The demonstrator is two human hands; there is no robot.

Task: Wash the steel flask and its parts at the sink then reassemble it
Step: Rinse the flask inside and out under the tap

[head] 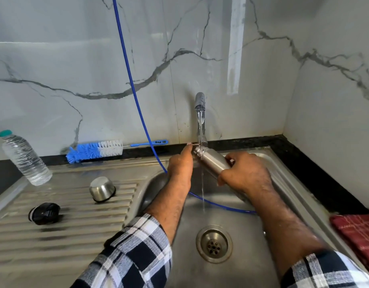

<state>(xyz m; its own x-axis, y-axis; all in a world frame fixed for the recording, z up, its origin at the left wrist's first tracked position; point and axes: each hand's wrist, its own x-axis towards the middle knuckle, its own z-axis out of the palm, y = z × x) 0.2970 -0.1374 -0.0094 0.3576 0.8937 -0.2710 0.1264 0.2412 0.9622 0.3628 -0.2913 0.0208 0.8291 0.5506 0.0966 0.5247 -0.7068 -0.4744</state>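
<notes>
The steel flask (211, 159) is tilted over the sink basin (192, 265), its mouth up-left under the running tap (199, 102). My right hand (245, 173) grips the flask's body from the right. At the flask's mouth my left hand (180, 163) rests with straight fingers, fingertips in the water stream. The steel cup lid (102, 189) lies mouth-down on the ribbed drainboard (75, 231). The black stopper (44, 213) lies on its side further left on the drainboard.
A blue and white bottle brush (94, 150) lies along the back ledge. A clear plastic water bottle (23, 157) stands at far left. A blue hose (135, 96) runs down into the basin. A red cloth (360, 235) lies at right. The drain (213, 244) sits mid-basin.
</notes>
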